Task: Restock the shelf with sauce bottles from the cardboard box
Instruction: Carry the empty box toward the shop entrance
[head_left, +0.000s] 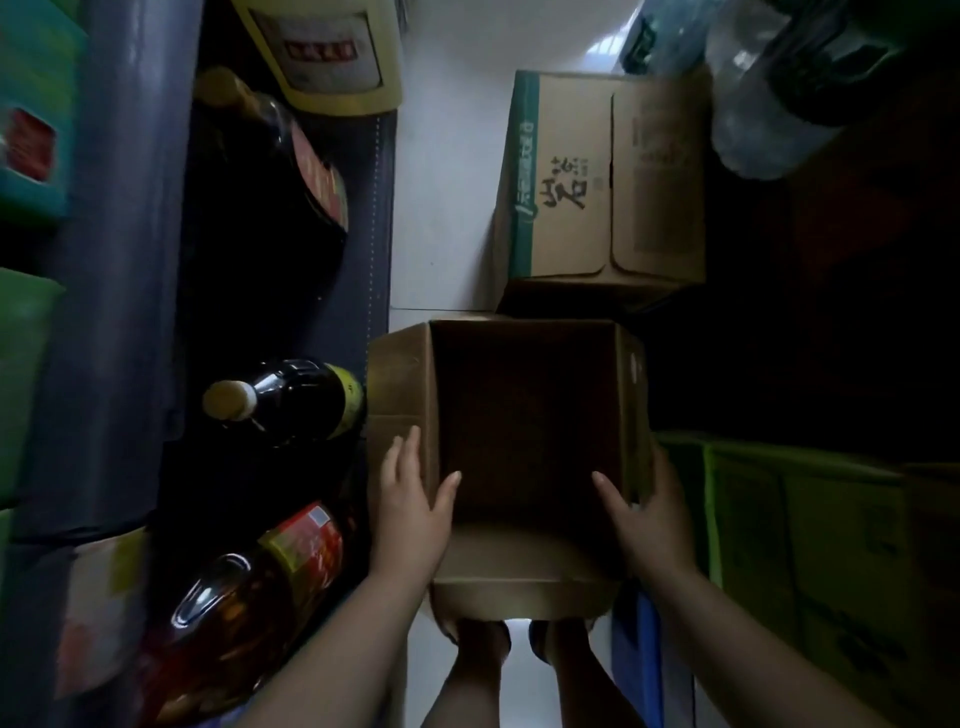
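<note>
On the pale aisle floor (447, 156) beside the shelf (124, 260), the open cardboard box (530, 415) (no bottles visible inside) is gripped by left hand (410, 499) and right hand (644, 514), fingers (402, 452) clasping its side walls.

Both forearms were bare, with no sleeve reaching the wrists. The left hand (410, 499) and right hand (641, 506) wore no gloves, rings or watch, and the nails were short and plain. Below the hands, two bare legs showed, their footwear too dark to tell.
</note>
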